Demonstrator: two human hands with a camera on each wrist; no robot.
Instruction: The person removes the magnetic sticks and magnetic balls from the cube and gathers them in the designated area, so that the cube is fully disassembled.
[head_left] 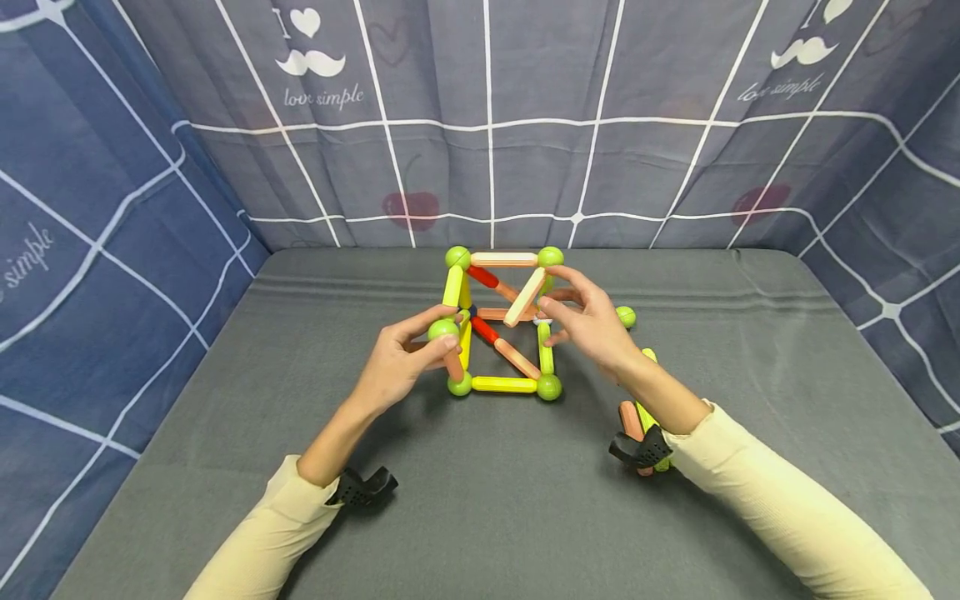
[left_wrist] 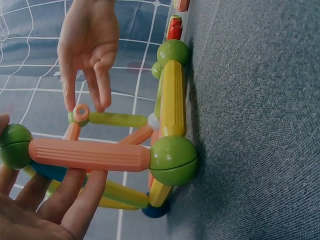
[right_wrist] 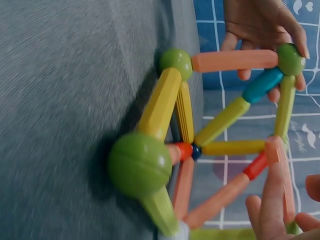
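A frame of building sticks and balls stands on the grey cloth, its yellow front stick (head_left: 504, 384) lying between two green balls. My left hand (head_left: 397, 354) pinches the green ball (head_left: 443, 331) on top of the upright orange stick (left_wrist: 90, 154) at the near left corner; some fingers lie behind that stick in the left wrist view. Over the frame's right side, my right hand (head_left: 588, 321) holds a pale orange stick (head_left: 525, 297) by its far end, close to the back right green ball (head_left: 551, 257). This stick slants toward the middle of the frame.
Right of the frame lies a loose green ball (head_left: 626, 317). Loose yellow-green sticks (head_left: 649, 357) and orange sticks (head_left: 630, 421) lie partly under my right forearm. Checked curtains (head_left: 525, 167) border the grey cloth (head_left: 480, 517) at the back and both sides.
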